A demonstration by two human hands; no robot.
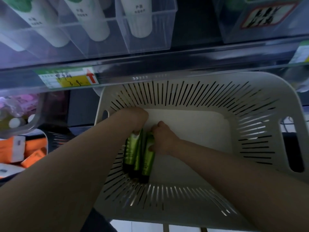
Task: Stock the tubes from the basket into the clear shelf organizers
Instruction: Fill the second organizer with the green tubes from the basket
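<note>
A white slotted basket point(250, 114) sits below the shelf edge. Inside it, at the left of its floor, lie three green tubes with dark caps point(133, 156). My left hand point(138, 119) reaches down into the basket and grips the upper ends of the tubes; its fingers are hidden behind the wrist. My right hand point(162, 139) curls round the rightmost green tube, thumb on its side. Above, clear shelf organizers point(148, 42) hold upright white tubes with green tops point(140, 19).
A shelf rail with a yellow-green price tag point(66, 77) runs across just above the basket. To the left a clear bin holds pink packets point(16, 111), with orange boxes point(30, 151) below. Another clear organizer with a red-framed label point(267, 15) stands top right.
</note>
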